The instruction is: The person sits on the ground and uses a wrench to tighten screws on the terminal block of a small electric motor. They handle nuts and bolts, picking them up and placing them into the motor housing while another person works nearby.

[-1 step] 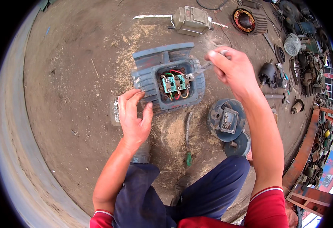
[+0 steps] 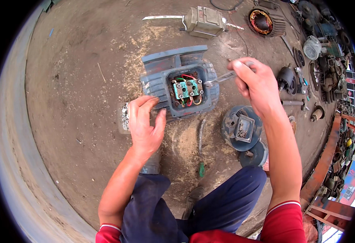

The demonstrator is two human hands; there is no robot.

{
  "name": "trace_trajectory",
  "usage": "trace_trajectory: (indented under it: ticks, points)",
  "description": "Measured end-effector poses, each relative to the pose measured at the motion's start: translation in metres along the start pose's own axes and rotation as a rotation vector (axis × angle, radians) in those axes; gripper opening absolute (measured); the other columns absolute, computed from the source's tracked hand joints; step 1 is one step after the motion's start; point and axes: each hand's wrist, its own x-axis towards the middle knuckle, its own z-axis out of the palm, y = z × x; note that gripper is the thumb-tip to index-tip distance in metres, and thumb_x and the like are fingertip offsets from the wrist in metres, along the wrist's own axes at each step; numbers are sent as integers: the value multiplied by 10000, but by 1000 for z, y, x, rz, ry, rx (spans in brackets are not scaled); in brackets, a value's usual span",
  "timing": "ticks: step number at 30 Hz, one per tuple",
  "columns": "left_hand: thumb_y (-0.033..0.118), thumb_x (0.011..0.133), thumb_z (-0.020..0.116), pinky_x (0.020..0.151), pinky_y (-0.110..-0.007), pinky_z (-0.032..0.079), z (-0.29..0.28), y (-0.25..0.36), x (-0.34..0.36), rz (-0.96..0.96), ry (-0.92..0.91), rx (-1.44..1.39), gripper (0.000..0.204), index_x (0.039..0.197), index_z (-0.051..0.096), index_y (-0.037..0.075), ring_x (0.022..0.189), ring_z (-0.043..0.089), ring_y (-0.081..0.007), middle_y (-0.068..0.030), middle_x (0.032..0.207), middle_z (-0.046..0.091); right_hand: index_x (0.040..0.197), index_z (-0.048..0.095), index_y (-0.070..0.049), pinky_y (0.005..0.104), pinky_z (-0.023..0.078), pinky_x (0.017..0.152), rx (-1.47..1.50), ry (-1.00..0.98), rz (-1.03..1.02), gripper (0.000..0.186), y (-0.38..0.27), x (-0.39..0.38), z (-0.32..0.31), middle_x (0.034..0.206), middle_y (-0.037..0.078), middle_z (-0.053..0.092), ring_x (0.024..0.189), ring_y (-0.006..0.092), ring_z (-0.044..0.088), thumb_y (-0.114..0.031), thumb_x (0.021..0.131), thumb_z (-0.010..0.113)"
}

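In the head view, a blue-grey motor [image 2: 150, 84] lies on the brown dirt ground [image 2: 80, 101] in front of the person, its ribbed casing worn and dusty. Its square terminal box is open, showing a turquoise terminal block [image 2: 182, 90] with bolts, and red, green and pale wires bent around it. The right hand [image 2: 257, 83] has a closed grip on a metal wrench [image 2: 226, 77], whose head is at the box's right rim; I cannot tell whether they touch. The left hand [image 2: 145, 123] has a wide grip, thumb apart, fingertips at the casing's near left edge.

A tray of small metal pieces [image 2: 125, 117] sits just left of that hand. Dirt stretches left to a pale strip [image 2: 19, 133]. Nearer the person lies a green-handled screwdriver [image 2: 201, 169]; a round blue-grey part [image 2: 231, 126] limits room below the right forearm.
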Motion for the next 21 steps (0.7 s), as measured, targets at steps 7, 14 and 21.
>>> trace_trajectory:
  ticks: [7, 14, 21]
  points:
    - [190, 714, 870, 892, -444, 412, 53, 57, 65, 382, -128, 244, 316, 956, 687, 101, 1006, 593, -285, -46, 990, 642, 1250, 666, 0, 237, 513, 789, 331, 89, -13, 303, 104, -116, -5, 1059, 39, 663, 905, 66, 595, -111, 970, 701]
    - [148, 879, 757, 874, -455, 426, 75, 44, 51, 354, -115, 449, 143, 944, 658, 69, 1010, 588, -321, -79, 1013, 648, 1220, 667, -19, 323, 525, 770, 300, 82, 160, 262, 177, -155, 19, 966, 110, 726, 826, 155, 646, -144, 1028, 539]
    - [52, 891, 694, 895, -468, 423, 75, 42, 47, 409, -137, 448, 111, 988, 652, 19, 1037, 563, -345, -127, 1052, 619, 1460, 459, -73, 377, 519, 782, 336, 68, 113, 493, 167, -194, 17, 1009, 146, 726, 837, 221, 661, -63, 972, 527]
